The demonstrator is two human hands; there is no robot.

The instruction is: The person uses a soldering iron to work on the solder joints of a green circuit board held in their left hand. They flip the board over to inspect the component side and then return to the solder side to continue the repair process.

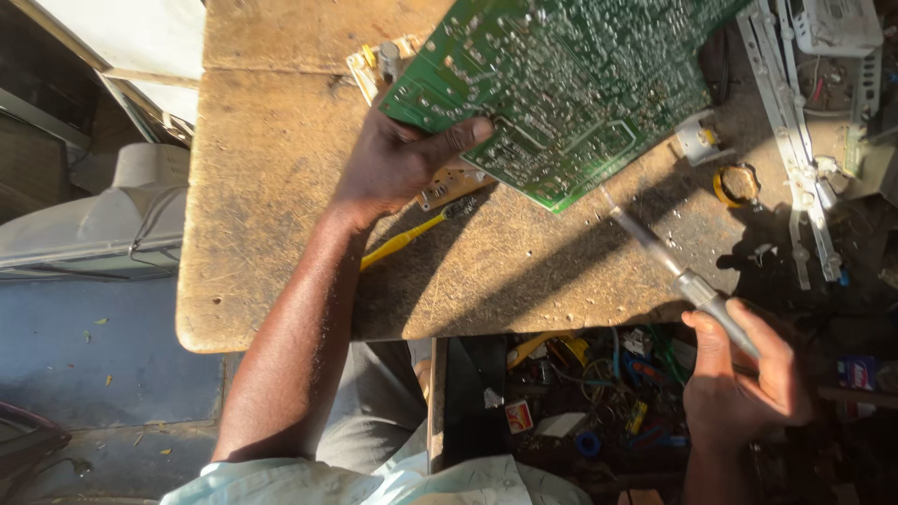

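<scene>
The left hand point(402, 159) is gripping the lower-left corner of a green circuit board point(561, 84), thumb pressed across the solder side and the other fingers hidden behind it. The board is being held tilted up off the wooden bench point(271, 187), solder side facing the camera, its long axis running from about 8 o'clock up to 2 o'clock across the top of the view.

The right hand point(739, 374) is sitting at about 5 o'clock from the board, closed around the handle of a soldering iron point(673, 266). The iron's shaft is pointing from the hand towards 10 o'clock, and its tip is lying just short of the board's lower edge, near the bottom corner; whether it is touching cannot be told. So the iron's axis is crossing the board's long axis at a steep angle, and the right hand is well apart from the board while the left is on it.

A yellow brush point(412, 236) is lying on the bench just below the left wrist, at 6 o'clock from that hand. A solder coil point(737, 184) is resting at 3 o'clock from the board's bottom corner. An open drawer point(580, 393) of loose parts is showing under the bench edge, at 9 o'clock from the right hand.
</scene>
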